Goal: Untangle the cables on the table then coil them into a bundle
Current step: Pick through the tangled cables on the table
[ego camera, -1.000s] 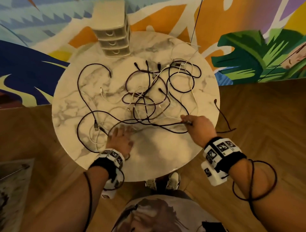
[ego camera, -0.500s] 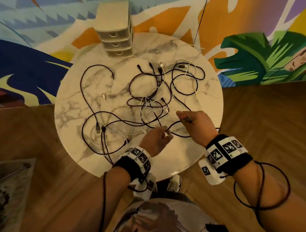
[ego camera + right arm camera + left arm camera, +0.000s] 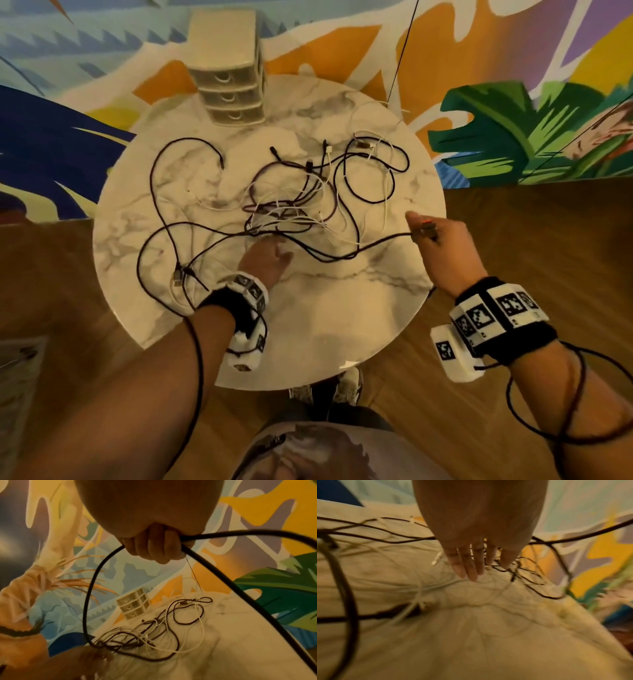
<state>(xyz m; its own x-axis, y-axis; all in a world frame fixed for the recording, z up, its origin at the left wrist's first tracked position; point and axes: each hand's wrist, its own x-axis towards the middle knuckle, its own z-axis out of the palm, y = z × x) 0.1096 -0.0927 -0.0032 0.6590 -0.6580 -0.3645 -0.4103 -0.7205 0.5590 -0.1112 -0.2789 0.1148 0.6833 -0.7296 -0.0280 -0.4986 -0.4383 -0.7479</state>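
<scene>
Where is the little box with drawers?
In the head view, the drawer box stands at the table's far edge, left of centre, beyond the tangled cables.

One round marble table (image 3: 342, 308), one three-drawer organiser (image 3: 227, 85), two hands at work; the tangled black and white cables (image 3: 291, 212) defy an exact count.

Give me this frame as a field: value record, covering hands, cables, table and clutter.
left hand: fingers straight, laid at the near edge of the tangle
right hand: grips a black cable, raised over the table's right side
tangle: black and white cables knotted mid-table, not yet coiled
table: round, marble-look top
drawer unit: three drawers, at the far edge
stage: untangling
</scene>
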